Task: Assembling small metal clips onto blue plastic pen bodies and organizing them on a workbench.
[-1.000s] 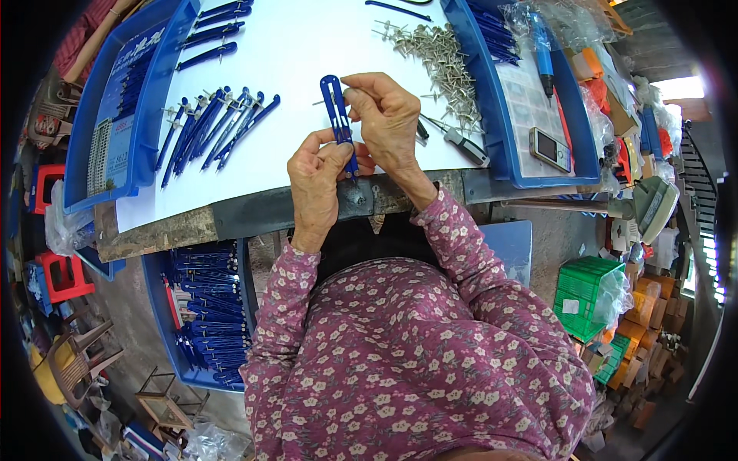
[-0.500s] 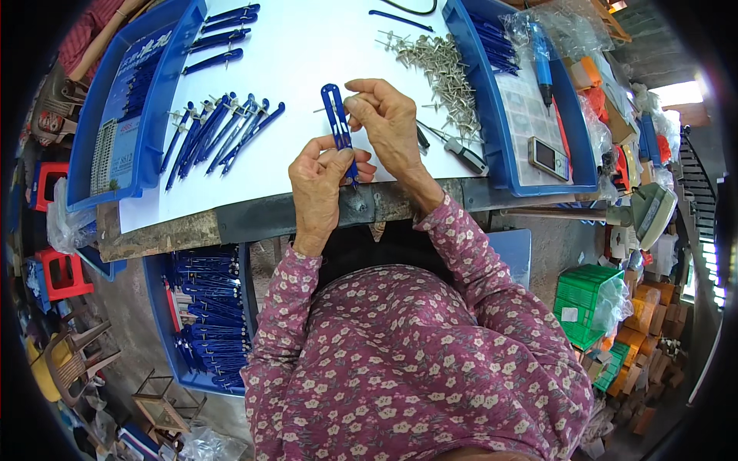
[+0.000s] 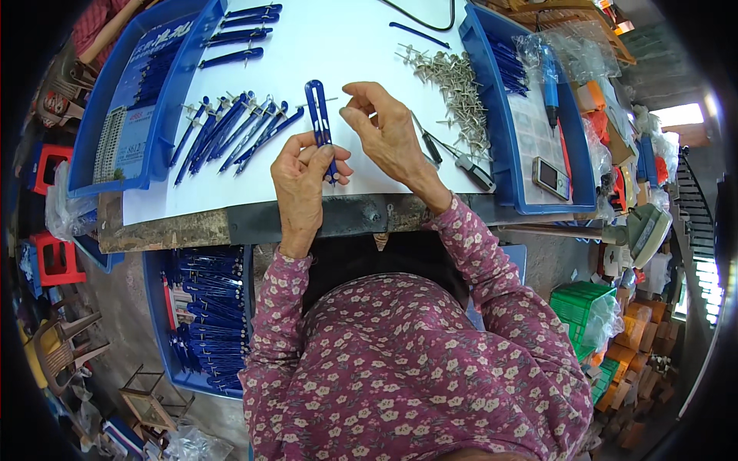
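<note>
My left hand (image 3: 304,173) is closed around the lower end of a long, narrow blue slotted piece (image 3: 313,96). The piece stands nearly upright over the white work surface (image 3: 269,180), and a thin metal pin sticks out of its upper part to the right. Just right of that pin, my right hand (image 3: 384,134) hovers with thumb and forefinger apart, holding nothing I can see. To the left lie several similar blue pieces (image 3: 223,127) with metal pins through them. A heap of silvery pins with broad heads (image 3: 453,88) lies to the right.
Blue trays flank the surface, one at left (image 3: 165,146) and one at right (image 3: 507,173) holding a phone (image 3: 550,178) and a blue electric screwdriver (image 3: 550,84). Pliers or snips with grey handles (image 3: 475,173) lie near the front edge. Below, a blue bin (image 3: 165,338) holds many blue pieces.
My right hand has drawn away to the right from the blue slotted piece, its fingers wider apart. My left hand has shifted slightly left with the piece. The whole view has shifted a little.
</note>
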Tool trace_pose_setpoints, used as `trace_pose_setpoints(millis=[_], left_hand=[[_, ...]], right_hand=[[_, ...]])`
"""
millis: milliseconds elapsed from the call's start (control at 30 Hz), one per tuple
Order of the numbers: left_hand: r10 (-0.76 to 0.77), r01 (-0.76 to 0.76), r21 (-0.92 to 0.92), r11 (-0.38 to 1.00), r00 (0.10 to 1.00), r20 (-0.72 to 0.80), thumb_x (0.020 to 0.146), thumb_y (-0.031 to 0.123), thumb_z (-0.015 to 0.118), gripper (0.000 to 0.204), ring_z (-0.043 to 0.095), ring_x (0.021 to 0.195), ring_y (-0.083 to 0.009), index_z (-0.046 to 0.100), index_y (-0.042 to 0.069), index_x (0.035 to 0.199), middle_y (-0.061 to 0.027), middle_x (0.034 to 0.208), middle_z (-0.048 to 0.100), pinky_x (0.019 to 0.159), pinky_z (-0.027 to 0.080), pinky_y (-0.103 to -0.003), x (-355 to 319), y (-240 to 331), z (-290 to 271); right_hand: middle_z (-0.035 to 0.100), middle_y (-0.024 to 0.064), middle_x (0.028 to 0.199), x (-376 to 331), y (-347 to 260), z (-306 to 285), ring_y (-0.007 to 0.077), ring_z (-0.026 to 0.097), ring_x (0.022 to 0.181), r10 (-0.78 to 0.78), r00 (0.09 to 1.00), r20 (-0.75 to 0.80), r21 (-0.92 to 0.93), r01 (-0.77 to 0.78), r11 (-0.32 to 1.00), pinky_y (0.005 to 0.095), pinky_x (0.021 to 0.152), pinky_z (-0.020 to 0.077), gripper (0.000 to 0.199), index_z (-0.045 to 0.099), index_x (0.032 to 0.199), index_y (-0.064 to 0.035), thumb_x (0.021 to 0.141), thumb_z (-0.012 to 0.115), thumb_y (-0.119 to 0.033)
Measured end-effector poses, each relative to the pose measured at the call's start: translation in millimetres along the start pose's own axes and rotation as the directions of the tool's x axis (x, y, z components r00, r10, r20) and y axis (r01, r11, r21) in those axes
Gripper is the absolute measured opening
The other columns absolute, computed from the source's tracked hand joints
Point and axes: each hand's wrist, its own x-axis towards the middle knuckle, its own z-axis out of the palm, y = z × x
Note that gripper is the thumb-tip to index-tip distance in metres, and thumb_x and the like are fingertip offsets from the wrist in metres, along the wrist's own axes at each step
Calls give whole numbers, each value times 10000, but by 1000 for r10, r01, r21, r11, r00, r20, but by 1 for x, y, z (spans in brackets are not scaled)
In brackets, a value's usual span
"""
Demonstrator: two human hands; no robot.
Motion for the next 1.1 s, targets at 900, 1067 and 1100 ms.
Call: trace_pose_setpoints(millis=[900,1067,1100], left_hand=[[-371,52,809,586,905,211,733,38,569,277,462,634,-109,530,15,1006,-33,724,516,602,382,-236,-36,92,-116],[-87,-252,850,463,941,327,698,-49,599,309,513,785,-144,576,14,999,-49,904,530,710,414,-230,-45,83,-121],[16,-335,843,420,932,362,685,-66,604,301,527,806,-168,590,6,976,-56,905,540,717,423,-244,-47,79,-123]], right_hand=[[445,129,812,-77,-28,58,250,445,714,-453,754,476,-298,623,723,323,631,404,246,490,923,60,701,569,-12],[442,134,810,-78,-34,61,251,447,721,-399,779,484,-351,590,727,328,633,403,193,491,872,39,701,567,-7],[440,135,810,-78,-36,61,254,446,726,-388,788,478,-349,576,739,330,637,403,189,492,869,36,702,569,-8]])
